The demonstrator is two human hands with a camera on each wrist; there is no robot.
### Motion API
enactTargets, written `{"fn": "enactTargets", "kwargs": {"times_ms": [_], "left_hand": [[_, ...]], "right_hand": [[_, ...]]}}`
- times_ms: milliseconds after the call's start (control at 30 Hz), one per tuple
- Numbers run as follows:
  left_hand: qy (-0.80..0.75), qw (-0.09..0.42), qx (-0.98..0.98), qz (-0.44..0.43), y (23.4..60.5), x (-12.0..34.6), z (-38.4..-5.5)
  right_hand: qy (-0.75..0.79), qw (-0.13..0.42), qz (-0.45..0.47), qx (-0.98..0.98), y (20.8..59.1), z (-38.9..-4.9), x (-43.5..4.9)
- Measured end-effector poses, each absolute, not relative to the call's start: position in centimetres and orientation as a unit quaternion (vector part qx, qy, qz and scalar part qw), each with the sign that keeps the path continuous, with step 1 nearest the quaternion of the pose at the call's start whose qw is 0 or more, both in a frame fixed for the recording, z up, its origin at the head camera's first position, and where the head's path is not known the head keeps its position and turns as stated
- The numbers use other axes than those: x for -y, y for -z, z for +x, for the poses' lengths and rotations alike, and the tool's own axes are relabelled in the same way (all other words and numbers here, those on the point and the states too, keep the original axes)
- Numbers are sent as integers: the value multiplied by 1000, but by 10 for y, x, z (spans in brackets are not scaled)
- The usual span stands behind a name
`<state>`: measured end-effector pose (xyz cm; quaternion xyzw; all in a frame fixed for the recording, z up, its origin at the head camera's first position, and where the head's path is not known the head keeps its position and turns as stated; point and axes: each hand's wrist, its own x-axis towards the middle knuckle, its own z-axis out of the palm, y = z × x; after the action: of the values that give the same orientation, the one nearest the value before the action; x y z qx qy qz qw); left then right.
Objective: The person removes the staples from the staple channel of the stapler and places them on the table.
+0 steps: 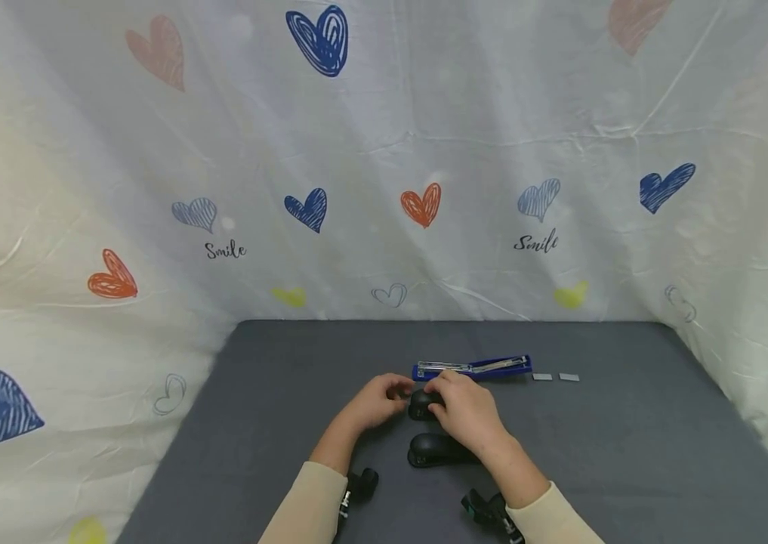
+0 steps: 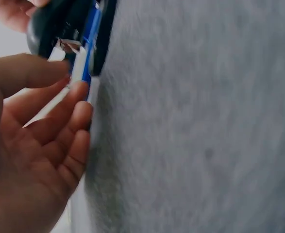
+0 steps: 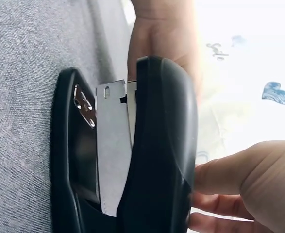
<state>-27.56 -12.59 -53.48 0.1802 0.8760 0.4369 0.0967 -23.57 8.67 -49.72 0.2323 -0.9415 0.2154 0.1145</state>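
In the head view my right hand (image 1: 467,408) grips a small black stapler (image 1: 419,408) from above. My left hand (image 1: 377,400) is at its left end; in the left wrist view its thumb and curved fingers (image 2: 59,111) are close to the metal front of that stapler (image 2: 47,31). Whether they pinch anything is unclear. Nearer to me lies a larger black stapler (image 1: 436,450), untouched. It fills much of the right wrist view, where its upper arm (image 3: 169,131) stands apart from its base and hides the held stapler and part of my right hand (image 3: 249,189).
Behind the hands lies a blue stapler (image 1: 519,366), folded open with its metal track showing. Right of it are two small grey staple strips (image 1: 542,377). A grey cloth covers the table (image 1: 628,453); a white curtain (image 1: 479,106) printed with hearts hangs behind.
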Motion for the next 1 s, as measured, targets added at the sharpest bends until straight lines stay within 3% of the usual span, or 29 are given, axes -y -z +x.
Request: {"fn": "enactTargets", "kwargs": {"times_ms": [167,400,1000], "left_hand": [[-380,94,-892,226,536,118,-272],[-310,50,-927,205,538,109,-264],[-331,21,-922,200,548,108,-260]], "right_hand": [[-207,126,235,941,497,-238,-87],[-199,121,246,941,501,-240,-85],[-224,104,246,937,505,-242,-88]]}}
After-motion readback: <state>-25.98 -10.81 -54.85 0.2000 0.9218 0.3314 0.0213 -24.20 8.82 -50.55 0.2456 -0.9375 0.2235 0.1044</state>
